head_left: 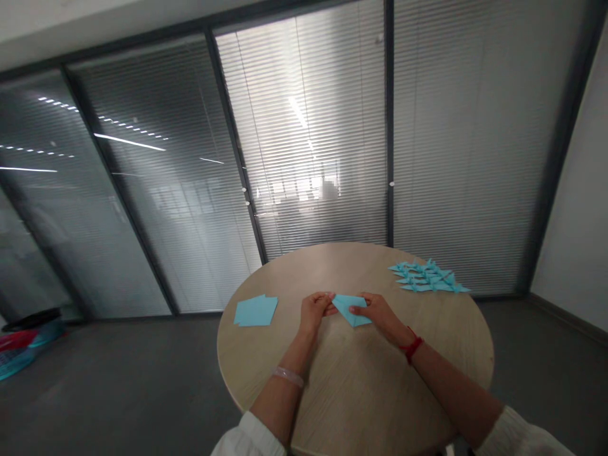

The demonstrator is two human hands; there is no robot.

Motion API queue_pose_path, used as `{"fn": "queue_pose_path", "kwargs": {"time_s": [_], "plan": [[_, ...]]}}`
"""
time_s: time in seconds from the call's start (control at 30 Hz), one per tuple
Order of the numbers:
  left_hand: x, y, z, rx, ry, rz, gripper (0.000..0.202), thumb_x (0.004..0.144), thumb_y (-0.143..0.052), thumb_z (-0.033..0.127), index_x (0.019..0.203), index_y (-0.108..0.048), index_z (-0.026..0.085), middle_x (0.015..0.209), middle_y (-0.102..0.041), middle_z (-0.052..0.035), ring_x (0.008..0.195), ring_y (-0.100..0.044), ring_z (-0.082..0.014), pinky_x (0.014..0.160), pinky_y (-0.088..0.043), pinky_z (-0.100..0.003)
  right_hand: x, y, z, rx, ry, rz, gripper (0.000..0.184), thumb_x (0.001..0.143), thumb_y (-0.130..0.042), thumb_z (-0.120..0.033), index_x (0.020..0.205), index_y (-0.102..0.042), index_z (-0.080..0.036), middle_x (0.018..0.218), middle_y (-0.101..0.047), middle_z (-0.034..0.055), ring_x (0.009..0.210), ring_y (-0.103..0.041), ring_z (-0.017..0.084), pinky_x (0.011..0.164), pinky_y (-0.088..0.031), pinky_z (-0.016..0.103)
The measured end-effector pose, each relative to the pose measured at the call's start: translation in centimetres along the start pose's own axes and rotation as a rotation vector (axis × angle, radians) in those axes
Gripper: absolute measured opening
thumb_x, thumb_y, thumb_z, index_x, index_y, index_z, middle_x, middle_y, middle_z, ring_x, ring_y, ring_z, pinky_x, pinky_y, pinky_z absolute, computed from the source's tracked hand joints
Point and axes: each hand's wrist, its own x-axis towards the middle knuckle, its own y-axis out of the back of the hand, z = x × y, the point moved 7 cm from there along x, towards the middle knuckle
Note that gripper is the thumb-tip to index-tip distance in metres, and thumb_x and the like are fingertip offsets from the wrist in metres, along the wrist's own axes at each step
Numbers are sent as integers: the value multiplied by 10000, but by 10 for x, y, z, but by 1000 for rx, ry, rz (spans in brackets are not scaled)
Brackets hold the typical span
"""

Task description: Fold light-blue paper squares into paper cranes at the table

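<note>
The left hand (313, 311) and right hand (373, 310), close together, pinch a folded light-blue paper triangle (350, 310) between them over the middle of the round wood-topped table (304, 275), with square blue paper sheets (255, 310) to the left and folded blue paper figures (429, 277) farther off to the right.

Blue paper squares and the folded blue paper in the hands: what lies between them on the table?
In the head view, the person's left hand lies between the blue paper squares and the folded blue paper, holding that paper's left side.
</note>
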Motion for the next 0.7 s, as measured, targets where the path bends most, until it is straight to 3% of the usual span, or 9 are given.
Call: {"fn": "queue_pose_path", "kwargs": {"time_s": [0.3, 0.53, 0.7], "plan": [[0, 2, 6, 45, -79, 39, 356, 555, -786, 392, 712, -657, 100, 625, -676, -50, 602, -663, -189, 609, -580, -315, 0, -8, -1, 32, 5, -59, 423, 518, -780, -416, 794, -605, -147, 670, -622, -6, 592, -570, 151, 541, -427, 245], [-2, -3, 6, 111, -82, -12, 380, 549, -785, 400, 747, -654, 104, 665, -689, -60, 606, -664, -184, 603, -575, -307, 4, -3, 6, -23, 31, -42, 423, 534, -763, -410, 829, -601, -153, 699, -639, 7, 613, -578, 161, 541, -432, 249], [-1, -3, 5, 170, -96, -24, 364, 530, -782, 419, 640, -612, 116, 552, -630, -5, 543, -634, -162, 581, -565, -303, 1, -7, -2, -19, 38, -60, 428, 540, -759, -424, 828, -598, -151, 700, -631, 7, 611, -572, 156, 547, -428, 247]]}}
